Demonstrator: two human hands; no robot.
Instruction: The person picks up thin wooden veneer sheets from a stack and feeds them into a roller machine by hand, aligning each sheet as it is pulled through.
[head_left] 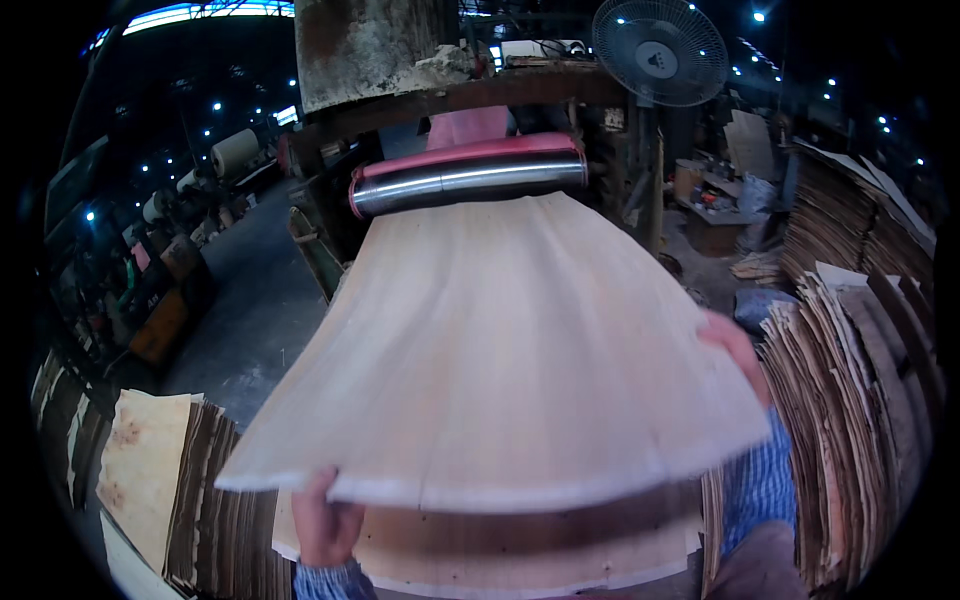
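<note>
A broad, pale wood veneer sheet stretches from me to a machine's shiny metal roller, its far edge up against the roller. My left hand is closed on the sheet's near edge, left of the middle, thumb on top. On the right side edge, farther forward, my right hand grips the sheet, with part of the hand hidden beneath it. The sheet bows and its near edge is raised above another veneer sheet lying below. A red-pink roller sits just behind the metal one.
Stacks of veneer stand at the left and the right, close to my arms. A grey fan is mounted beside the machine frame. Someone in pink clothing is partly visible behind the rollers. Concrete floor runs along the left.
</note>
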